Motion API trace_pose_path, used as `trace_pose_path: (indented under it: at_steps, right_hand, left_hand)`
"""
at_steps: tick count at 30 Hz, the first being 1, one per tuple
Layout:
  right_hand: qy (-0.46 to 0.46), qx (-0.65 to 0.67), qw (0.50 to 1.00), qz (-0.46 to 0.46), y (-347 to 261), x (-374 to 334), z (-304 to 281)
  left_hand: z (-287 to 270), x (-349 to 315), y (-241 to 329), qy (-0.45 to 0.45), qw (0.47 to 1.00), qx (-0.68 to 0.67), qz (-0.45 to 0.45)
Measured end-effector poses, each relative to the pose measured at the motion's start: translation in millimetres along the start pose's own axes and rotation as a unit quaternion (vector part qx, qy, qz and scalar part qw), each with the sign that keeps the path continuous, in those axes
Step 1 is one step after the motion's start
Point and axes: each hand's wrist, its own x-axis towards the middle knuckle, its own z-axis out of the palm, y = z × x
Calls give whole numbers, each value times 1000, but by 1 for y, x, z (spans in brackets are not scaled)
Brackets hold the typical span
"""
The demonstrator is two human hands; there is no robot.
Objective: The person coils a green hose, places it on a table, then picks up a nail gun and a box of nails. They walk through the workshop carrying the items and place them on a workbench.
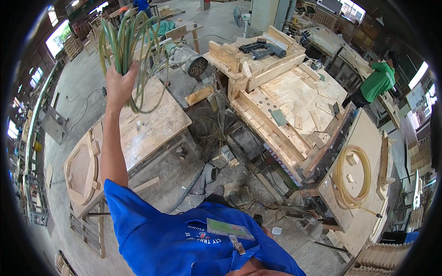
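Note:
My left hand (121, 83) is raised at the upper left, its fingers wrapped round a bundle of looped green hose (123, 43). The loops stand up above the fist, and some hang down beside it over the wooden table (159, 124). Just right of the loops sits a grey electric motor (188, 60). My right hand does not show. On the board at the right lies another coil, a yellow hose (341, 177) with a dark fitting at its end.
A wooden workbench (281, 92) with strips and blocks stands ahead, two nail guns (262, 49) on its top ledge. A person in a green shirt (378, 82) works at the far right. A dark hose (188, 191) and scraps litter the floor between the tables.

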Motion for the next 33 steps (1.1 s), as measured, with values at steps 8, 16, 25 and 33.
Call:
trace_pose_path:
  at_steps: [8,16,25,33]
  right_hand:
    - [-63,-71,990,100,-24,7,-16]
    - [-43,-153,983,91,-78,40,-1]
    - [-73,-239,967,47,-177,79,23]
    - [-117,-357,927,19,-281,113,23]
  left_hand:
    - [36,66,-6,25,990,124,68]
    - [90,44,-125,-162,932,310,99]
    - [144,-169,-272,-493,822,284,-1]
    - [149,-191,-277,-432,866,247,-44]
